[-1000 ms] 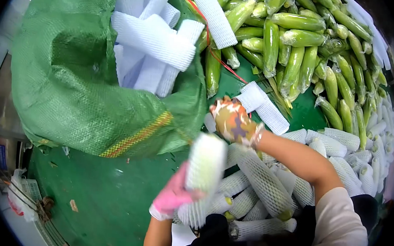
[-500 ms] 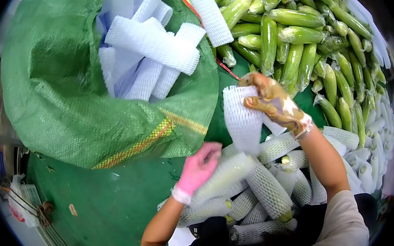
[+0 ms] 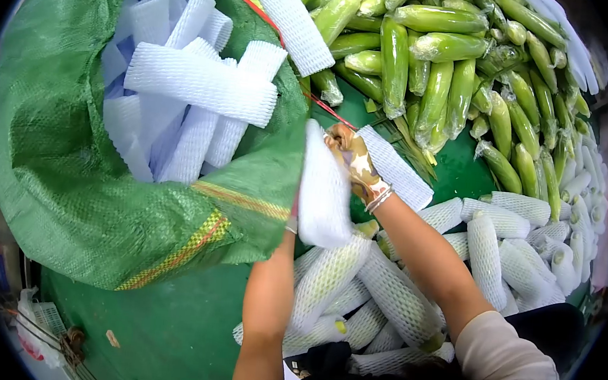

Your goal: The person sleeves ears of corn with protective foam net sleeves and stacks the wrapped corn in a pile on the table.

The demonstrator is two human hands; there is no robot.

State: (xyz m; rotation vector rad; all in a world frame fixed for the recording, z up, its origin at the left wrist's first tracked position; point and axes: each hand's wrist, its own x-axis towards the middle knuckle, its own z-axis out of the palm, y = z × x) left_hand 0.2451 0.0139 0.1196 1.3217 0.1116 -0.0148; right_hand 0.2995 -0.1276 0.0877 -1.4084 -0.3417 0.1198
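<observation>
head view: white net (image 3: pixel 325 188) in the right hand (image 3: pixel 351 156)

the right hand, in a patterned brown and cream glove, has its grip closed on the upper edge of the net, fingers curled in and thumb and fingertips close together. the net hangs upright and slightly blurred between the green sack (image 3: pixel 55 177) and the right forearm, its lower end just above the nearest netted corn (image 3: pixel 328 288). only a sliver of pink glove shows of the left hand (image 3: pixel 294 207), which is behind the net and the edge of the sack; how far its grip is open, and whether it has hold of anything, cannot be told. whether the net has anything inside it cannot be told either.

the sack gapes at the left, with a heap of loose nets (image 3: pixel 201 85) crossing one another in its mouth. a single net (image 3: pixel 295 25) lies across the sack's far edge, beside a red cord (image 3: pixel 251 4). another flat net (image 3: pixel 398 170) rests on the green surface (image 3: pixel 137 316), just beyond the right wrist, with some thin leaves (image 3: pixel 401 137) near it.

film-wrapped corn (image 3: pixel 442 19) is piled at the far side. netted corn lies close to the person, partly under the right forearm, and more is stacked along the right edge. at the lower left, well apart from the hands, are a white bag (image 3: pixel 30 326) and a small scrap (image 3: pixel 112 338).
</observation>
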